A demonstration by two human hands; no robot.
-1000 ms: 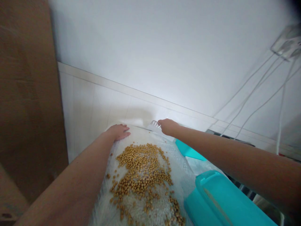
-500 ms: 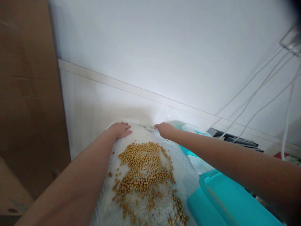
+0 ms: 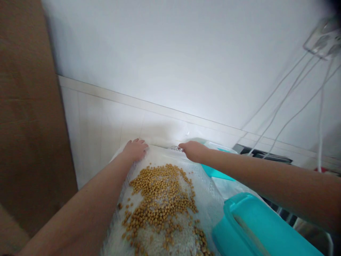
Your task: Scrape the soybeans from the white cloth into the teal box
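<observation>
A white woven sack [image 3: 213, 192] lies in front of me, with yellow soybeans [image 3: 160, 192] and white rice grains [image 3: 157, 234] spread over its top. At the sack's far left edge rests my left hand [image 3: 135, 149], its fingers a little apart and bent over the edge, holding nothing I can see. My right hand [image 3: 195, 151] is closed at the far edge, pinching a crinkled piece of clear plastic [image 3: 176, 148]. Its fingertips are partly hidden by the hand itself.
A turquoise plastic bin [image 3: 263, 227] stands at the lower right, with another turquoise container [image 3: 215, 172] behind it. A large cardboard box [image 3: 26, 124] is on the left. White cables [image 3: 282, 96] hang from a wall socket [image 3: 323, 42] at the right.
My left hand has shifted slightly, its fingers now bent more over the edge. My right hand has moved slightly right and down, still pinching the clear plastic. The view has tilted a little.
</observation>
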